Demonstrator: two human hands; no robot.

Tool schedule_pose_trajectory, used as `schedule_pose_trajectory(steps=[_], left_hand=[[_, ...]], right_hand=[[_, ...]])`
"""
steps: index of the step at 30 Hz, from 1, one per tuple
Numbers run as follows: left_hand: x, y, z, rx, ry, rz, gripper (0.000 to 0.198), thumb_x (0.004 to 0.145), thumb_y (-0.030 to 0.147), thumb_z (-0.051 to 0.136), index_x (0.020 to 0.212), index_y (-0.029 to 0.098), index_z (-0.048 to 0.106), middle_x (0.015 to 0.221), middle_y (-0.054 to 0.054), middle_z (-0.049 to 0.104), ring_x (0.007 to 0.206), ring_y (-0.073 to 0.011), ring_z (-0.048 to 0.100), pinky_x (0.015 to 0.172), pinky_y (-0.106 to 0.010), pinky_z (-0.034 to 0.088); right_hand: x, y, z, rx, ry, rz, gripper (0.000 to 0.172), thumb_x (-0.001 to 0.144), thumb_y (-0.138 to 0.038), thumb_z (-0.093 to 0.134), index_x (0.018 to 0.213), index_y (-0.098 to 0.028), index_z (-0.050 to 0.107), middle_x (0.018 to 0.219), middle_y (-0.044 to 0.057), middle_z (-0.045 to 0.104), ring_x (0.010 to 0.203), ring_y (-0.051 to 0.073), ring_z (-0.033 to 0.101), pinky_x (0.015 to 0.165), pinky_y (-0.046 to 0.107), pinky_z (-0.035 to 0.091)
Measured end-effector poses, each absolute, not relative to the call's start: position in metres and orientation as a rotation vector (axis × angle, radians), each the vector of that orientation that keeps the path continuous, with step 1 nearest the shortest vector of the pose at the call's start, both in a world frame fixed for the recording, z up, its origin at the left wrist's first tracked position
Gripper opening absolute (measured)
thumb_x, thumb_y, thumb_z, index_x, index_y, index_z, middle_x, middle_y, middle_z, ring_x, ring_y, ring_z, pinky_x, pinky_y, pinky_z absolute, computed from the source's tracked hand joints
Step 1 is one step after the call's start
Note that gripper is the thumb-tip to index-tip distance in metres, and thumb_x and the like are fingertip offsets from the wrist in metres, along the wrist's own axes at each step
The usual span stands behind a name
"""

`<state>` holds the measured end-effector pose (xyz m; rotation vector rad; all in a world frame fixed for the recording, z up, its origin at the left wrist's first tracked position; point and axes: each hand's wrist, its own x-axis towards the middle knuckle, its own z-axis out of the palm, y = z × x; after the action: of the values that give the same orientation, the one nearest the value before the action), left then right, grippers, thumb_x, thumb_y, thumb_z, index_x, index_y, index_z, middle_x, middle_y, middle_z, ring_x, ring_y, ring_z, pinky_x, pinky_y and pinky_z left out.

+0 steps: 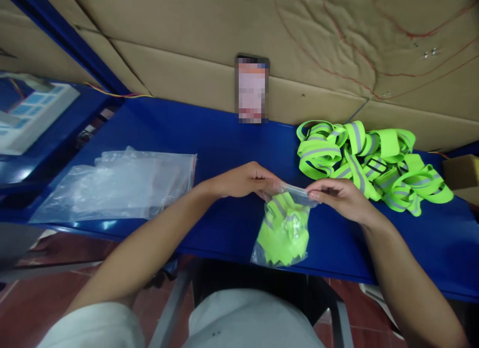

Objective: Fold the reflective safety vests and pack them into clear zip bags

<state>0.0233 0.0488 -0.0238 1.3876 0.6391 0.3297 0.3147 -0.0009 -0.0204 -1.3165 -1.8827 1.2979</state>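
Between my hands is a clear zip bag (258,253) with a folded neon-green reflective strap (282,233) inside. My left hand (256,180) pinches the top edge of the bag at its left side. At the right end of that same edge, my right hand (339,195) pinches the bag with thumb and fingers. The bag's body hangs toward the front edge of the blue table. Right of my right hand lies a tangled heap of neon-green straps (355,158) with grey stripes and black buckles.
Flat clear plastic bags (123,183) lie stacked on the left of the blue table (209,138). A phone (252,88) leans against the cardboard wall (179,58). A white power strip (41,113) is at far left, a cardboard box (462,173) at far right.
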Motion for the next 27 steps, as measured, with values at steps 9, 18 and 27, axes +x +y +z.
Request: schedule_pose_trajectory(steps=[9,18,27], left_hand=[[0.027,0.055,-0.029,1.348,0.761,0.508,0.047,0.08,0.046,0.083,0.117,0.017,0.079,0.104,-0.012,0.081,0.089,-0.02,0.075,0.078,-0.031,0.062],[0.035,0.059,-0.051,1.494,0.828,0.652,0.032,0.087,0.041,0.073,0.091,0.011,0.082,0.075,-0.008,0.076,0.067,-0.0152,0.068,0.058,-0.023,0.056],[0.035,0.057,-0.045,1.468,0.84,0.587,0.031,0.091,0.039,0.068,0.097,0.011,0.08,0.079,-0.01,0.077,0.063,-0.0152,0.069,0.051,-0.022,0.048]], right_hand=[[0.31,-0.004,-0.025,-1.346,-1.836,1.007,0.035,0.083,-0.052,0.078,0.096,-0.02,0.081,0.074,0.002,0.073,0.059,0.013,0.058,0.055,0.027,0.048],[0.273,0.043,0.004,-1.213,-2.058,0.504,0.042,0.103,-0.056,0.05,0.109,-0.022,0.075,0.118,0.009,0.076,0.105,0.022,0.072,0.098,0.037,0.053],[0.182,0.151,0.021,-1.033,-2.537,0.22,0.046,0.11,-0.046,0.034,0.121,-0.015,0.066,0.148,0.02,0.058,0.153,0.029,0.037,0.121,0.051,0.031]])
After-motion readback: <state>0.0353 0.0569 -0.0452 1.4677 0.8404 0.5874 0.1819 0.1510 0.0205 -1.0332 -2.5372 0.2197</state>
